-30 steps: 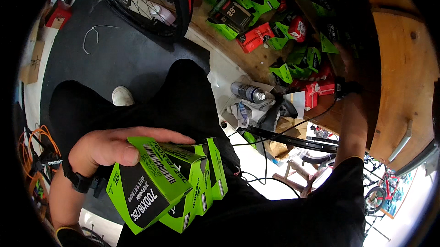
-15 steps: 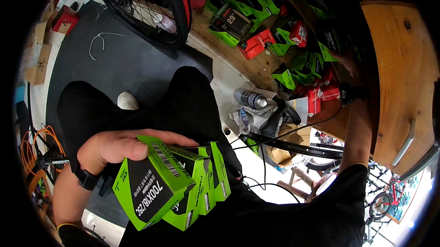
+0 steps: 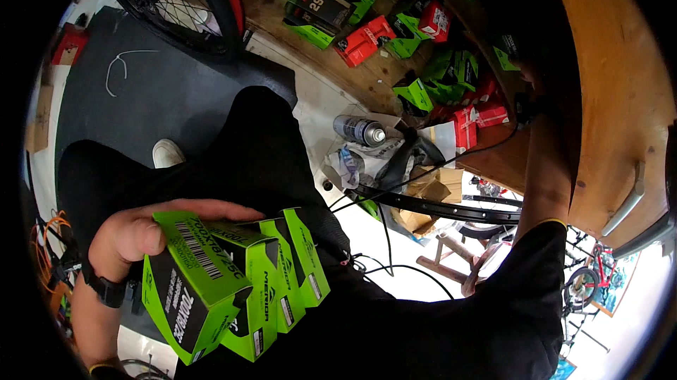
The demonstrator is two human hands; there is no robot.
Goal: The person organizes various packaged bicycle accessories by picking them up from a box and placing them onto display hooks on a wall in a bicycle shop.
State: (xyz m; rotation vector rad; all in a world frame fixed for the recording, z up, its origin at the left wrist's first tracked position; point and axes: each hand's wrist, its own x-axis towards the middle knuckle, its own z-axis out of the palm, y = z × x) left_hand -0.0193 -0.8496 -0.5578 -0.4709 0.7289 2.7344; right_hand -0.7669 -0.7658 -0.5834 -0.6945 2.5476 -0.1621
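Note:
My left hand [image 3: 127,240] is wrapped round several green-and-black inner tube boxes [image 3: 264,299], fanned side by side above my lap. Its thumb presses on the nearest box and its fingers stretch behind the others. My right arm reaches into the dark inside of a wooden cabinet [image 3: 620,84]. There my right hand [image 3: 534,82] is in deep shadow, close to another green-and-black box [image 3: 505,57]. Shadow hides its fingers, so whether it grips anything is unclear.
More green, black and red boxes [image 3: 365,40] lie loose on the wooden shelf. Below it are a spray can [image 3: 360,130], crumpled plastic, a cardboard box and a black rim [image 3: 430,206]. A bicycle wheel [image 3: 233,10] stands at the upper left. Thin black cables cross the middle.
The whole view has shifted, so the shelf and wheel appear farther left and higher. My left hand still holds the boxes. My right hand remains inside the cabinet, more shaded.

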